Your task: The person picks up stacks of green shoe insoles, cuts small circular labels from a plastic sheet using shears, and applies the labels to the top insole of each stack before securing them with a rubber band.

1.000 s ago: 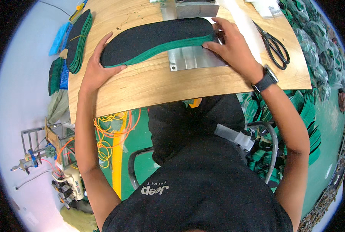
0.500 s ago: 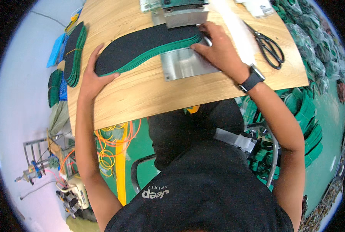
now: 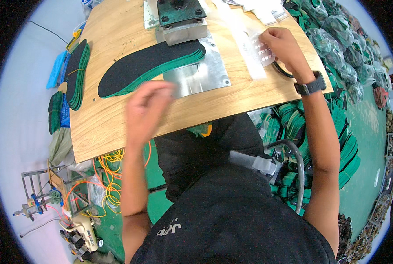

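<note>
A stack of black-topped insoles with green edges (image 3: 148,66) lies on the wooden table, its right end on a metal plate (image 3: 205,77) beneath the block of a press (image 3: 185,31). My left hand (image 3: 150,103) is smeared by motion in front of the stack, apart from it; its fingers look curled, but I cannot make out whether they close. At the right, my right hand (image 3: 284,48) pinches a small clear film sheet with rows of white marks (image 3: 263,53). A long translucent white strip (image 3: 244,48) lies beside it.
Black scissor handles (image 3: 282,69) show partly under my right hand. Banded insole bundles (image 3: 76,77) stand at the left edge. White sheets (image 3: 266,11) lie at the far right. Bagged goods (image 3: 337,44) and green insole piles (image 3: 337,136) fill the floor to the right; hoses (image 3: 113,176) lie below left.
Both hands have left the insole stack. My left hand has come rightward and nearer; my right hand has moved right and taken hold of the clear sheet. The whole view has shifted somewhat.
</note>
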Tool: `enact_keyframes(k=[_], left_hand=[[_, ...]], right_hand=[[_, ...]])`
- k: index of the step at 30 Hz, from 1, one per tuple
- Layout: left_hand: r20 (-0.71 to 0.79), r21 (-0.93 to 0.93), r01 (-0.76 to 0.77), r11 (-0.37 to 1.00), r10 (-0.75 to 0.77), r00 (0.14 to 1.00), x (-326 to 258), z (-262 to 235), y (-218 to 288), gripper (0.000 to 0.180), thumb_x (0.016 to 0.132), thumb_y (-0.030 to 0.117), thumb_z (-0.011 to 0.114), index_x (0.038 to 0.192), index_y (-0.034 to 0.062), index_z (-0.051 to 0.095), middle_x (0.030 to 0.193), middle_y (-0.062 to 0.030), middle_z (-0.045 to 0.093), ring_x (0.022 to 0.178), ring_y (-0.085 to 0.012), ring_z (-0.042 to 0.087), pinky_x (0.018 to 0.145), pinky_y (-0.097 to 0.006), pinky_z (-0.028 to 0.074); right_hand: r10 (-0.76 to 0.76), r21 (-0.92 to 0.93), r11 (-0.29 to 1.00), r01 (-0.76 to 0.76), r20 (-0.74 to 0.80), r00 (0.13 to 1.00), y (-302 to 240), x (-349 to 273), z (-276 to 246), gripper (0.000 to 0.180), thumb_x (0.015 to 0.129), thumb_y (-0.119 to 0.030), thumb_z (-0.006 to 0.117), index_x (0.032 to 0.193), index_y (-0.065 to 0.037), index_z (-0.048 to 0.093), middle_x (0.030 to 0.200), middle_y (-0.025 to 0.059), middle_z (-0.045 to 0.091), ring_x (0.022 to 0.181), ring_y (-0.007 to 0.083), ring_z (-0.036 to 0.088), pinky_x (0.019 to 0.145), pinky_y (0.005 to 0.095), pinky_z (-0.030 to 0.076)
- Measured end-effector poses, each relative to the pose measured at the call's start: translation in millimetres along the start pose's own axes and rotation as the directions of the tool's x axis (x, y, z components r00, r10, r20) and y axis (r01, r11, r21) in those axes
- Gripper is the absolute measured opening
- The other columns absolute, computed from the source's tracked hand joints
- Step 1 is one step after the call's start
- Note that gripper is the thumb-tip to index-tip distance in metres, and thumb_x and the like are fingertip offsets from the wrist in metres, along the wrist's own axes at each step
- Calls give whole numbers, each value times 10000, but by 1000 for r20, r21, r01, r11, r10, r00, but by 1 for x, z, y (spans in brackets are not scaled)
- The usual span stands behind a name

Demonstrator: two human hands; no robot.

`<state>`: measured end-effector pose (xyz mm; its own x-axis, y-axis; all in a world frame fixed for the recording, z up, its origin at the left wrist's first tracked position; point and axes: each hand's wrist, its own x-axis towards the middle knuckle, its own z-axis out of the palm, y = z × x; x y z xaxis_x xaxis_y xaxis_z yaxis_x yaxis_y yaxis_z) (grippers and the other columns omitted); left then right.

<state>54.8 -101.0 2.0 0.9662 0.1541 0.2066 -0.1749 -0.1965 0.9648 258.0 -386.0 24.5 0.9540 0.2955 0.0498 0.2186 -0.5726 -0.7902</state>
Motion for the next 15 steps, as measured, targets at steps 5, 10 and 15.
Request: enact_keyframes(k=[5,10,15], left_hand=[[321,-133,480,867,-421,849,32,79,10,411,935,368,519,893,-18,655,754,-71,654,658,-106,588,615,-237,479],[223,-132,316,940,-283,933,27,112,0,310,893,257,607,892,-50,646,822,-114,675,699,-160,640,640,-267,517],[242,-390,413,823,-341,908,11,104,-3,168,853,122,628,928,-29,630,758,-100,651,624,-141,612,608,-281,537]], right_hand=[[181,645,745,-172,52,982,-35,-99,17,204,874,-191,577,872,6,628,762,55,628,607,100,569,526,233,462],[17,491,852,-184,324,946,-30,-152,35,257,896,-230,583,828,15,622,715,62,627,595,105,562,534,276,458],[-368,-176,929,325,-370,853,48,-81,-3,235,810,-136,574,990,16,558,940,192,578,867,314,568,741,379,466]])
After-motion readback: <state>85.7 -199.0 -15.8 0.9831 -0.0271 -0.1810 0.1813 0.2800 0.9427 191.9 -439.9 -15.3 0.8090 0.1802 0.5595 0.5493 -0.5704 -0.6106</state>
